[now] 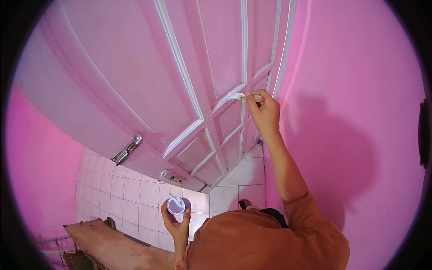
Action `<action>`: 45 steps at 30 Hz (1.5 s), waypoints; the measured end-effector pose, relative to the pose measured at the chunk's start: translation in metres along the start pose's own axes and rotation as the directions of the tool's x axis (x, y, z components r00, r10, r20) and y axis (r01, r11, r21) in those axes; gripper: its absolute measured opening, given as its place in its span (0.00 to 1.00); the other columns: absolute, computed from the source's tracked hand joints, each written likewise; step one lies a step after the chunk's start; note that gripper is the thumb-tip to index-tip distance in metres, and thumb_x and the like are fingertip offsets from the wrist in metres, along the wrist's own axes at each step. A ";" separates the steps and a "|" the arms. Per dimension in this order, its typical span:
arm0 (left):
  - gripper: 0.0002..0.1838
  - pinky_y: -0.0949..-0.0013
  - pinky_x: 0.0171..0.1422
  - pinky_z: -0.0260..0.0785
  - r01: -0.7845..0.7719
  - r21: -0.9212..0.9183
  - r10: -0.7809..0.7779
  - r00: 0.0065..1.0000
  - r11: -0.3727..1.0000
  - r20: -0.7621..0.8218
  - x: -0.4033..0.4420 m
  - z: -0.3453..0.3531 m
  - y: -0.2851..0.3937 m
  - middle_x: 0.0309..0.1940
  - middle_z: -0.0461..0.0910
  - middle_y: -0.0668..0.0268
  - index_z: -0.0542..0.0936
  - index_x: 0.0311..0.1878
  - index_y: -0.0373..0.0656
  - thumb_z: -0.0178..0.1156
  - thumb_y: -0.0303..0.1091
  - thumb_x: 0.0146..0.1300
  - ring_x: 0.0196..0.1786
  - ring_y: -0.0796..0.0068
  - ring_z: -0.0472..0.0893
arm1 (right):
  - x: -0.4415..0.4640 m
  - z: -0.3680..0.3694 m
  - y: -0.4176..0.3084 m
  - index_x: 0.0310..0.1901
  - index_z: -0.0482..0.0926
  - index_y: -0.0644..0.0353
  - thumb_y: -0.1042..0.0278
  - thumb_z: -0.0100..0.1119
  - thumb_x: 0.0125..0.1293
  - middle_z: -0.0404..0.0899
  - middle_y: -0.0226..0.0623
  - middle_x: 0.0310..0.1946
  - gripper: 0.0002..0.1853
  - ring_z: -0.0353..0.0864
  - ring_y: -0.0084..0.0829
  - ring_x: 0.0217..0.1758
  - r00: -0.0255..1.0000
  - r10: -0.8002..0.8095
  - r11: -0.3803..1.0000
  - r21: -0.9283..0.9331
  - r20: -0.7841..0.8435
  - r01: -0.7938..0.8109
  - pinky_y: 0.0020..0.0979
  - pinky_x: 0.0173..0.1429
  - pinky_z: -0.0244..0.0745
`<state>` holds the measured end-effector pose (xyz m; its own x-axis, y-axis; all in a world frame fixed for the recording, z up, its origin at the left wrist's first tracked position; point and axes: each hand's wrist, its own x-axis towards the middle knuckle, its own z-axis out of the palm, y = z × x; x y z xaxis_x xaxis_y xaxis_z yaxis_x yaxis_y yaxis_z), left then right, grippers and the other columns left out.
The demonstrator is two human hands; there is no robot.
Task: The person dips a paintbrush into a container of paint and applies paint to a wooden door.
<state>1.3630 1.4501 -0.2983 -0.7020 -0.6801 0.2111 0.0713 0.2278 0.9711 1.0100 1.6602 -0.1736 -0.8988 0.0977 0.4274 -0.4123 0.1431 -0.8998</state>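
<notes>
A paintbrush (236,96) with white paint on its bristles is gripped in my right hand (265,110). Its tip meets the white moulding at the lower edge of a panel on the pink door (121,58). My left hand (175,224) is closed around a small round cup (176,206) with a white rim, held low in front of me. Something white, like a stick or a streak of paint, lies across the cup's opening; I cannot tell which. White paint covers the mouldings around several door panels.
A metal door handle (128,149) and a lock plate (173,177) sit on the door. Pink wall (351,67) rises close on my right. Below are white floor tiles (150,193). A brown wooden tabletop (112,245) stands at lower left, beside a green chair (77,261).
</notes>
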 end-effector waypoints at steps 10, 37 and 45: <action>0.36 0.62 0.77 0.62 -0.024 0.031 0.024 1.000 0.999 -0.002 -0.006 -0.001 -0.004 0.62 0.75 0.62 0.70 0.71 0.39 0.76 0.21 0.60 0.67 0.67 0.74 | 0.044 0.021 -0.040 0.42 0.86 0.67 0.63 0.70 0.73 0.83 0.33 0.26 0.12 0.80 0.24 0.27 0.979 -0.199 0.971 0.124 -0.051 0.204 0.28 0.37 0.75; 0.35 0.61 0.69 0.70 -0.191 0.124 0.176 0.977 0.974 0.120 0.034 0.034 0.013 0.59 0.77 0.58 0.74 0.63 0.38 0.81 0.30 0.53 0.61 0.63 0.78 | -0.046 -0.058 -0.097 0.47 0.83 0.66 0.69 0.63 0.76 0.82 0.36 0.32 0.08 0.82 0.28 0.33 0.989 -0.008 0.973 0.231 0.149 -0.027 0.31 0.42 0.78; 0.38 0.61 0.64 0.72 -0.279 0.102 0.262 0.953 0.955 0.151 0.053 0.053 0.010 0.59 0.76 0.56 0.74 0.65 0.38 0.83 0.33 0.52 0.60 0.62 0.79 | -0.100 -0.048 -0.116 0.47 0.84 0.66 0.76 0.66 0.73 0.85 0.35 0.33 0.06 0.83 0.25 0.35 0.859 -0.060 0.955 0.281 0.509 -0.099 0.31 0.43 0.79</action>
<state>1.2893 1.4536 -0.2830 -0.7571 -0.4836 0.4393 0.1918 0.4782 0.8571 1.1551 1.6811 -0.1078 -0.8230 -0.4256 0.3762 -0.3460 -0.1497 -0.9262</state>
